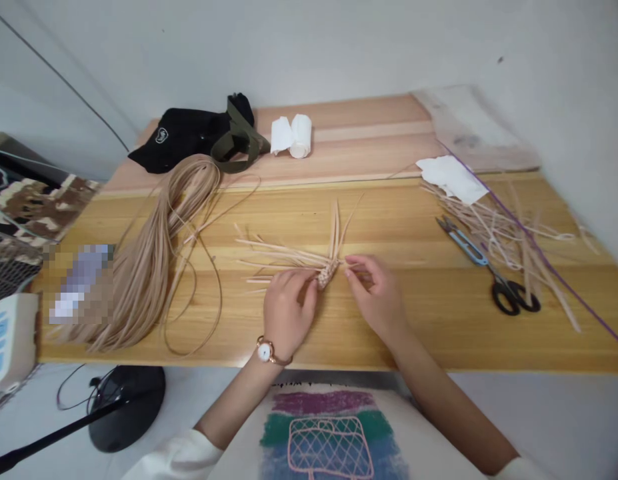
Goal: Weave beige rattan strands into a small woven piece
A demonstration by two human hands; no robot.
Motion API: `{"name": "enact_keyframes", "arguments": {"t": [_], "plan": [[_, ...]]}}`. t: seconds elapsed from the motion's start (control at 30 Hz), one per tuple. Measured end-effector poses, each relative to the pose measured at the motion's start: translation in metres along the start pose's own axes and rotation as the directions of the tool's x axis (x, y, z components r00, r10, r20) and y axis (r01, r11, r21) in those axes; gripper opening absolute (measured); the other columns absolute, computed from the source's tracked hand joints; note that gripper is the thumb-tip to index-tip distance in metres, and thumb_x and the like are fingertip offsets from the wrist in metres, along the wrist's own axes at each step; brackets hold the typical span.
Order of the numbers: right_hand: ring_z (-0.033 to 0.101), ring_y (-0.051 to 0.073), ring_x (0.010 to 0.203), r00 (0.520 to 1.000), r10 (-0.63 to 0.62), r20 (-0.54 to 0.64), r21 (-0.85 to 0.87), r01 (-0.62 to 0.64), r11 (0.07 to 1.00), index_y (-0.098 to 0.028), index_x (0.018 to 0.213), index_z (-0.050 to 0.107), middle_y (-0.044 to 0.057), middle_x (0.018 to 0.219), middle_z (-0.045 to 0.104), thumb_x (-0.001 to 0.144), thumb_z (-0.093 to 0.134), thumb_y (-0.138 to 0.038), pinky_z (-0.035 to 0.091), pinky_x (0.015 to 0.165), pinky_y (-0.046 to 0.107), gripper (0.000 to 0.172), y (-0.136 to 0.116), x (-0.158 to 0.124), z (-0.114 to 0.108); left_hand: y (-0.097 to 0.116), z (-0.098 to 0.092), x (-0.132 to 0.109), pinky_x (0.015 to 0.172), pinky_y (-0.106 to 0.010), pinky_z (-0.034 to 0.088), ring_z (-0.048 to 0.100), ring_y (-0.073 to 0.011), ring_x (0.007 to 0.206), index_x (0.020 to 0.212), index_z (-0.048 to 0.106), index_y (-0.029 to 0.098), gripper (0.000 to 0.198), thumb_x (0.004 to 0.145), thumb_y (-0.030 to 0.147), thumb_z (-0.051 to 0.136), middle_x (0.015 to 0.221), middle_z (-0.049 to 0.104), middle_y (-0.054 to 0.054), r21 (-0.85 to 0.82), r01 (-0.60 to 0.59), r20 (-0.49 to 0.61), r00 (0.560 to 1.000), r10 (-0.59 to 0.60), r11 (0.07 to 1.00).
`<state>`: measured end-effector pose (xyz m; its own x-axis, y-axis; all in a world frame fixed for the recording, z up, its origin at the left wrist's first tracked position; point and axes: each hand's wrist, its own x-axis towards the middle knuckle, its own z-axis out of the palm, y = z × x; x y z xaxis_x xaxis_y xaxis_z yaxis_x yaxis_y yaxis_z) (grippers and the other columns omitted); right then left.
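Note:
My left hand (289, 310) pinches a small woven piece of pale rattan cane (329, 275) on the wooden tabletop (429, 333), its fingertips against the weave. Loose cane strands (283, 255) fan out from that piece to the left and upward. My right hand (376, 297) is just right of the weave, with thumb and forefinger closed on a thin strand. A wristwatch (265, 350) sits on my left wrist. A long bundle of cane (143, 267) lies to the left of my hands.
Black-handled thread snips (509, 293), cut cane scraps (509, 240), a purple rod (533, 240) and white paper (451, 179) lie at right. A black bag (189, 137) and white rolls (291, 135) sit behind. A pixelated patch (79, 283) covers something at left.

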<state>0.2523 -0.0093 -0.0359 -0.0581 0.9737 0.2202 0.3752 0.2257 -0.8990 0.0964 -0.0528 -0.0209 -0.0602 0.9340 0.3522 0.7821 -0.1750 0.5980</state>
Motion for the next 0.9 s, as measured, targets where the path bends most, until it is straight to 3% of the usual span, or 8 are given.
{"name": "enact_keyframes", "arguments": {"t": [0.1,0.2,0.3,0.4,0.53,0.67,0.8,0.9], "plan": [[0.062,0.017,0.082,0.987,-0.16,0.016,-0.096,0.16,0.982,-0.018,0.088,0.061,0.007,0.088,0.066,0.082,0.049,-0.016,0.051,0.073,0.031,0.014,-0.004,-0.002,-0.005,0.009,-0.005,0.01,0.076,-0.035,0.042,0.052,-0.0206,0.084,0.086,0.067,0.016,0.017,0.083,0.023,0.051,0.086,0.061,-0.009,0.214,-0.071,-0.045,0.996,0.082,0.974],[0.062,0.018,0.082,0.967,-0.234,0.1,-0.194,0.249,0.949,-0.017,0.083,0.062,0.007,0.084,0.067,0.082,0.048,-0.016,0.049,0.076,0.033,0.014,-0.009,-0.005,-0.006,0.02,0.001,0.032,0.076,-0.037,0.039,0.05,-0.0233,0.088,0.085,0.067,0.018,0.02,0.084,0.029,0.05,0.09,0.06,-0.009,0.312,-0.097,0.081,0.994,0.075,0.945],[0.061,0.021,0.081,0.973,-0.135,0.185,-0.317,0.189,0.929,-0.015,0.084,0.063,0.009,0.083,0.067,0.083,0.045,-0.019,0.047,0.074,0.035,0.019,-0.01,-0.008,-0.008,0.025,0.014,0.056,0.076,-0.041,0.035,0.048,-0.0289,0.093,0.078,0.067,0.015,0.021,0.08,0.032,0.054,0.088,0.06,-0.012,0.432,-0.119,0.253,0.967,0.006,0.894],[0.061,0.025,0.084,0.984,0.093,0.154,-0.396,-0.025,0.918,-0.014,0.091,0.063,0.011,0.088,0.067,0.083,0.048,-0.031,0.046,0.074,0.039,0.024,-0.008,-0.008,-0.011,0.021,0.023,0.068,0.075,-0.041,0.032,0.048,-0.029,0.093,0.073,0.067,0.016,0.02,0.079,0.03,0.054,0.084,0.061,-0.011,0.396,-0.149,0.352,0.936,0.0,0.906],[0.06,0.018,0.068,0.951,0.287,0.114,-0.047,-0.283,0.958,-0.016,0.112,0.054,0.006,0.078,0.065,0.082,0.048,-0.042,0.047,0.063,0.033,0.04,-0.004,0.006,-0.015,0.012,0.025,0.065,0.077,-0.038,0.029,0.05,-0.0224,0.088,0.077,0.067,0.021,0.017,0.083,0.028,0.052,0.084,0.063,-0.004,0.199,-0.165,0.334,0.938,0.092,0.966],[0.051,0.01,0.052,0.947,0.265,0.183,0.363,-0.316,0.877,-0.018,0.083,0.061,-0.001,0.059,0.057,0.076,0.056,-0.044,0.041,0.051,0.024,0.028,-0.006,0.028,-0.014,0.008,0.022,0.057,0.079,-0.036,0.028,0.052,-0.0181,0.085,0.08,0.065,0.022,0.013,0.084,0.027,0.053,0.081,0.064,-0.001,0.047,-0.171,0.238,0.959,0.155,0.984],[0.051,0.008,0.049,0.914,0.361,0.184,0.526,-0.401,0.75,-0.016,0.075,0.063,-0.001,0.058,0.06,0.067,0.068,-0.043,0.04,0.049,0.023,0.028,-0.013,0.04,-0.015,0.005,0.017,0.053,0.083,-0.035,0.028,0.054,-0.0155,0.084,0.081,0.063,0.019,0.012,0.085,0.026,0.054,0.082,0.065,-0.001,-0.061,-0.166,0.02,0.986,0.168,0.984],[0.051,0.007,0.047,0.902,0.354,0.248,0.559,-0.432,0.708,-0.016,0.072,0.065,-0.002,0.057,0.06,0.062,0.072,-0.043,0.039,0.047,0.022,0.03,-0.019,0.047,-0.02,0.003,0.013,0.051,0.085,-0.036,0.029,0.052,-0.017,0.091,0.082,0.064,0.02,0.011,0.084,0.026,0.055,0.091,0.064,-0.003,-0.057,-0.304,-0.064,0.952,0.3,0.951]]}}
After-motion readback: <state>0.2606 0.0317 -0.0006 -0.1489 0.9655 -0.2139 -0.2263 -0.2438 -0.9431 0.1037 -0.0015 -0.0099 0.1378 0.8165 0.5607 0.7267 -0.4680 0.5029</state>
